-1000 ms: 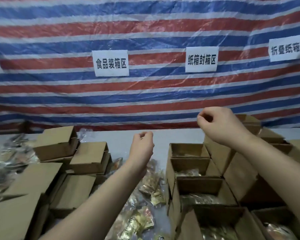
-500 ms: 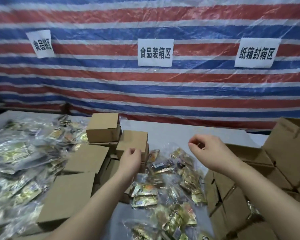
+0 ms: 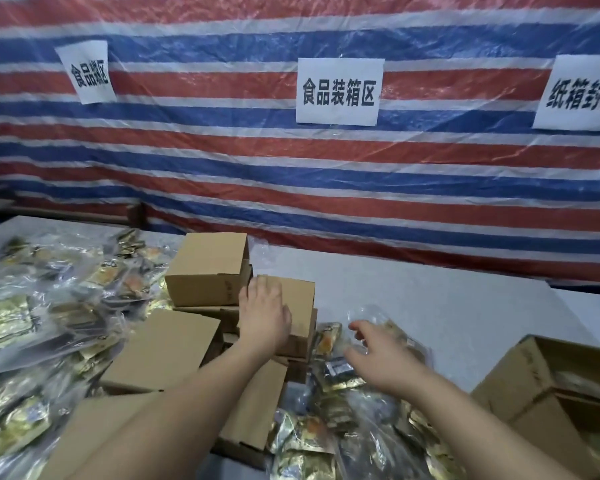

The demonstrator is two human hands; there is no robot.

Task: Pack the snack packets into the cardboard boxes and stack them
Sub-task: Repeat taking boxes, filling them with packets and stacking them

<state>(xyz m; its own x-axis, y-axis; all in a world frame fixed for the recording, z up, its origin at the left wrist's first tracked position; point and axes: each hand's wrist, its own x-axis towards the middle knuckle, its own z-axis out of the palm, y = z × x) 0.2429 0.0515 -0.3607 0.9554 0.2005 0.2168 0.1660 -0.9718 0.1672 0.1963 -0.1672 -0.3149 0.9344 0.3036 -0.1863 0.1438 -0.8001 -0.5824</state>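
Left hand [image 3: 265,311], loosely fisted in air half second ago, now flat, fingers straight, on closed box [image 3: 297,318] in stack. Right hand [image 3: 378,355] opens, empty, reaching over snack packets [image 3: 329,372] on surface [image 3: 430,299]. Likely next packing round; open box [image 3: 548,379] waits right.

The left hand [image 3: 265,315], held raised with curled fingers a moment earlier, has been lowered and opened, and is now laid flat on a closed cardboard box [image 3: 297,306] toward 12 o'clock. The right hand [image 3: 378,355], previously lifted with fingertips pinched, has been brought down and spread over the snack packets [image 3: 340,372] toward 1 o'clock. The view has been swung leftward.
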